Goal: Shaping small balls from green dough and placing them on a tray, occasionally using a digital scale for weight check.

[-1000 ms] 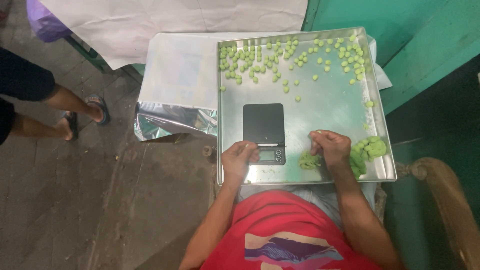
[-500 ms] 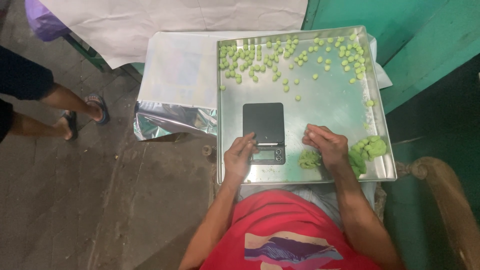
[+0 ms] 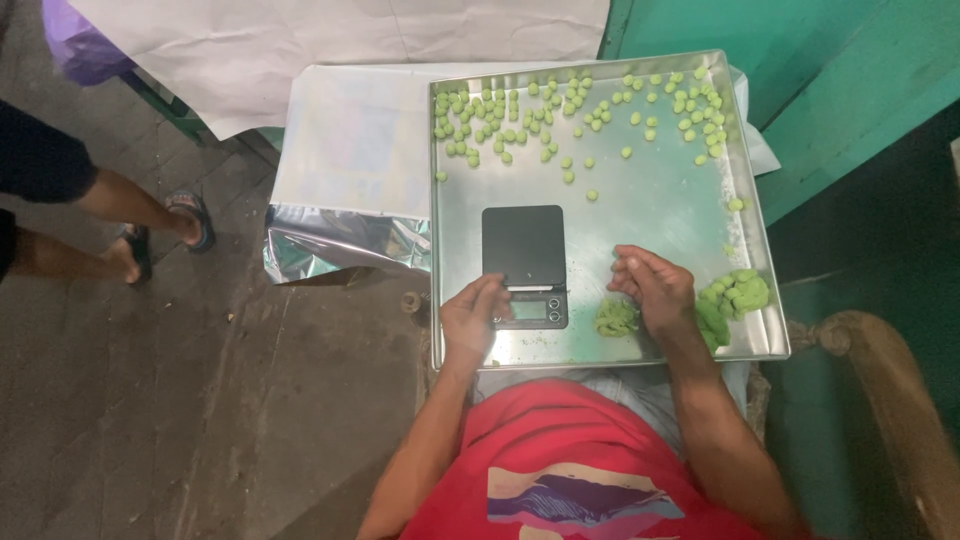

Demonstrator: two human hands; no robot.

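A large steel tray (image 3: 660, 200) rests on my lap. A small black digital scale (image 3: 525, 262) stands on its near left part. My left hand (image 3: 472, 320) lies beside the scale's display edge, fingers curled, touching it. My right hand (image 3: 652, 290) hovers over the tray just right of a green dough lump (image 3: 616, 318), fingertips pinched together; whether a small bit of dough sits in them I cannot tell. A bigger heap of green dough (image 3: 735, 298) lies at the tray's near right corner. Several small green dough balls (image 3: 560, 115) are spread along the far edge.
White sheets (image 3: 350, 150) and a crumpled foil sheet (image 3: 330, 240) lie left of the tray. Another person's legs in sandals (image 3: 150, 235) stand on the concrete floor at left. A green wooden wall (image 3: 800, 80) rises at right, with a wooden chair arm (image 3: 890, 380) nearby.
My right hand has lifted off the green lump and moved up and slightly left, fingers pinched. My left hand stays by the scale.
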